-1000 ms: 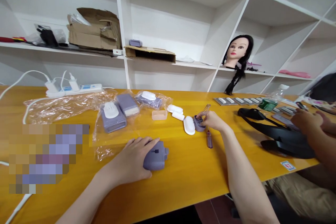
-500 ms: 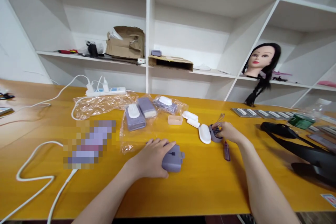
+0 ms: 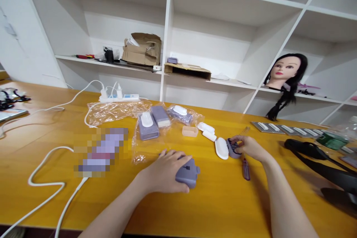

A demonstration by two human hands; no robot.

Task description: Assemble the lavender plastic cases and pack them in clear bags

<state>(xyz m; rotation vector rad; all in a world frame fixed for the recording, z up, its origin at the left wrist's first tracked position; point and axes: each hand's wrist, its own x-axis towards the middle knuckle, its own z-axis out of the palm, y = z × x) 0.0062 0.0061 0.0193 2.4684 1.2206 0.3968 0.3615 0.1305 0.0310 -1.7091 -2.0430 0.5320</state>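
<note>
My left hand lies over a purple-grey plastic case, its fingers across the top and the thumb along the near side. Farther right, the bent fingers of my right hand reach into a small dark-purple oval container; what their tips hold is hidden. A white oval lid adjoins that container's left side. Just beyond the right hand is a thin, blurred, brownish strip. A small purple-handled tool lies on the table below the right wrist.
White brush-like pieces and a peach tray lie mid-table. Behind are purple cases in clear plastic wrap. A phone-like, pixelated object with a white cable lies left. A black strapped object and bottle stand right.
My right fingers have moved down into the small container, and the coil-like strip beside them shows less clearly. My left hand stays on the case. The whole view has shifted slightly.
</note>
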